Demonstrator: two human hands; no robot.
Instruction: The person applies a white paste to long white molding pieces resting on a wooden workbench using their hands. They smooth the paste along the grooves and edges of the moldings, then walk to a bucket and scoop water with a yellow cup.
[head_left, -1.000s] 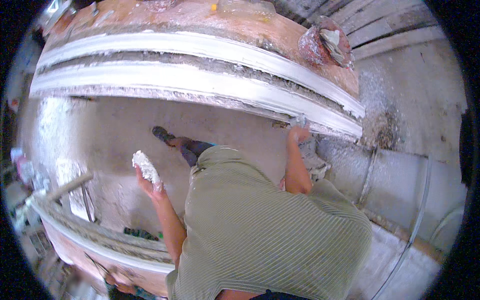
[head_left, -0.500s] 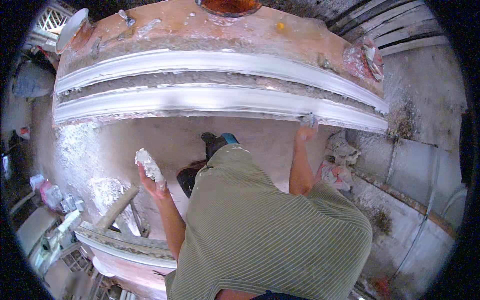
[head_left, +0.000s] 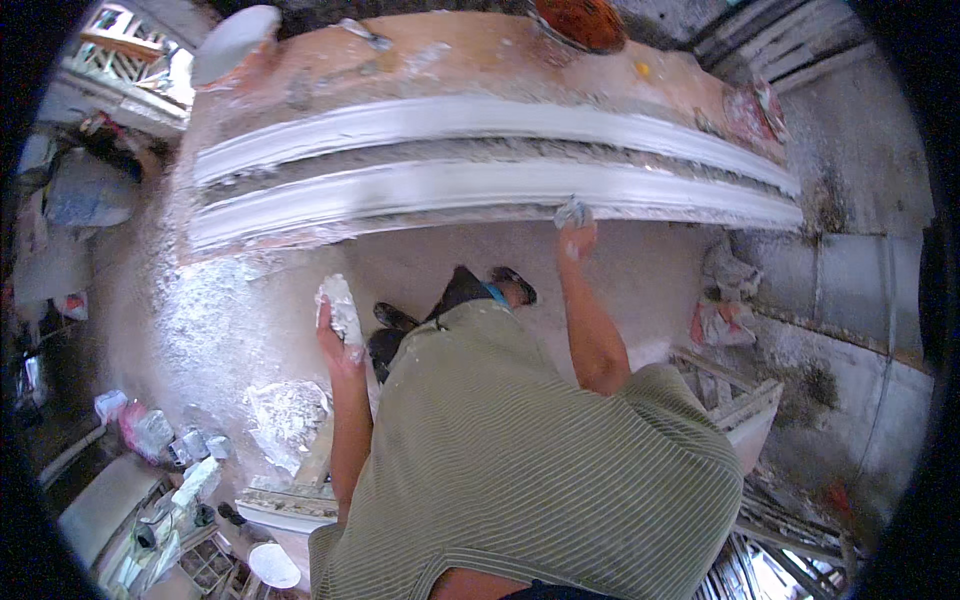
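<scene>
Two long white plaster mouldings lie side by side on a curved, bowed table (head_left: 300,90). At the lower edge of the near moulding (head_left: 400,192), my right hand (head_left: 579,240) is closed on a small grey-white piece (head_left: 573,211). Its kind is not clear. The piece appears to touch the moulding's front edge. My left hand (head_left: 334,345) is held up before my body, apart from the table, and bears a lump of wet white plaster (head_left: 342,305) along its palm and fingers. The far moulding (head_left: 440,118) runs behind a rough grey strip.
Toward the back stand a reddish-brown bowl (head_left: 580,25) and a pale basin (head_left: 235,45). A crumpled bag (head_left: 722,322) lies on the floor at right. White plaster debris (head_left: 285,425) covers the floor at left, near plastic bags (head_left: 145,432). Wooden frames stand behind me on both sides.
My right hand has moved left along the near moulding's edge with the grey-white piece. My left hand still holds the plaster. The view has turned, shifting the table rightward in the picture.
</scene>
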